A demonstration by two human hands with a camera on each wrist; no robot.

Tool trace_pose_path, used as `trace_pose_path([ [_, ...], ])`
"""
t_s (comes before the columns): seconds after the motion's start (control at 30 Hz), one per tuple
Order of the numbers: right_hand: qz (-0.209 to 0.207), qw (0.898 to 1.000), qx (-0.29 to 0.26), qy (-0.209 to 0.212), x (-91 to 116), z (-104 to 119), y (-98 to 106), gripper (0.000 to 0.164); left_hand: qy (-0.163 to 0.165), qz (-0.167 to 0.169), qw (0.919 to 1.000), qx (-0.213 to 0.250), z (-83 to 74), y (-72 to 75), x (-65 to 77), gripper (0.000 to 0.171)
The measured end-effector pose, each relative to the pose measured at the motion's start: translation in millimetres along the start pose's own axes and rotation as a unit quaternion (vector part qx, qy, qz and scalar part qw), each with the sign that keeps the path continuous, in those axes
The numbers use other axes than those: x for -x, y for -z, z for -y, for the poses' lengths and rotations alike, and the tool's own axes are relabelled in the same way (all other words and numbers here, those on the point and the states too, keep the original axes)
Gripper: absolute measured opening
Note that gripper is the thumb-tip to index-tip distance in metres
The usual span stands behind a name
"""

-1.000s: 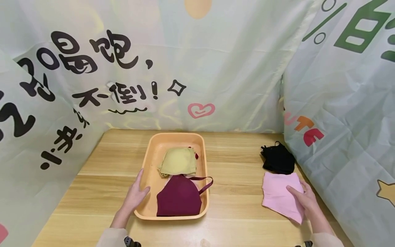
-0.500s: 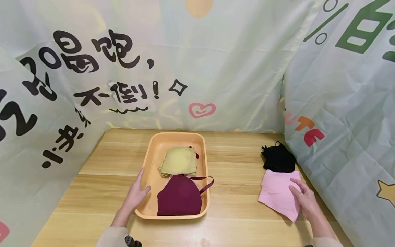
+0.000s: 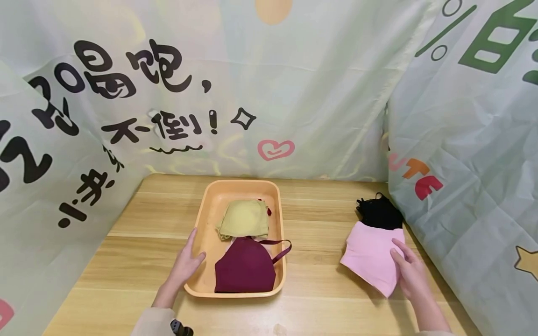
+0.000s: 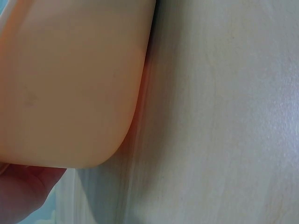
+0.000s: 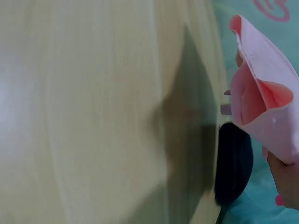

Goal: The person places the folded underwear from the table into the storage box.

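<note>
One orange tray (image 3: 235,295) is sitting on the wooden table (image 3: 315,280), and it is holding one folded yellow-green garment (image 3: 244,218) towards the back and one maroon garment (image 3: 244,266) in front. The maroon garment's strap (image 3: 281,256) is looping out over the right rim, while a small dark red bit (image 3: 269,212) is showing beside the yellow-green cloth. Your left hand (image 3: 185,263) is holding the tray's left side, its thumb reaching over the rim. Your right hand (image 3: 412,270) is pinching one pink garment (image 3: 370,254) at its right edge; the cloth is extending leftward from your fingers, hanging above the table and casting a shadow. One black garment (image 3: 381,213) is lying just behind it.
</note>
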State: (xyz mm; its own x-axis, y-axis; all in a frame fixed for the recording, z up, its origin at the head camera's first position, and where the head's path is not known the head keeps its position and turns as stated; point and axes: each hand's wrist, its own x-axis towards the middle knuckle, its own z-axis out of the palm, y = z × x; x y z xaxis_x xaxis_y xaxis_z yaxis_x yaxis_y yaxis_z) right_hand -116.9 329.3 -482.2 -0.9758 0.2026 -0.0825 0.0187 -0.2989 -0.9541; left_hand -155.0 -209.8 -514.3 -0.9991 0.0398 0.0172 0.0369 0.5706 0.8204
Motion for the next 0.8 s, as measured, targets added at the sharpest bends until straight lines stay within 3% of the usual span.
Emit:
trace_pose_path([
  [0.17, 0.018, 0.998, -0.052, 0.004, 4, 3, -16, 0.03, 0.003, 0.0, 1.0, -0.001, -0.5, 0.2, 0.1, 0.078],
  [0.8, 0.073, 0.996, -0.043, 0.013, 1, 5, -73, 0.029, 0.005, 0.002, 1.0, 0.002, 0.1, 0.3, 0.1, 0.078],
])
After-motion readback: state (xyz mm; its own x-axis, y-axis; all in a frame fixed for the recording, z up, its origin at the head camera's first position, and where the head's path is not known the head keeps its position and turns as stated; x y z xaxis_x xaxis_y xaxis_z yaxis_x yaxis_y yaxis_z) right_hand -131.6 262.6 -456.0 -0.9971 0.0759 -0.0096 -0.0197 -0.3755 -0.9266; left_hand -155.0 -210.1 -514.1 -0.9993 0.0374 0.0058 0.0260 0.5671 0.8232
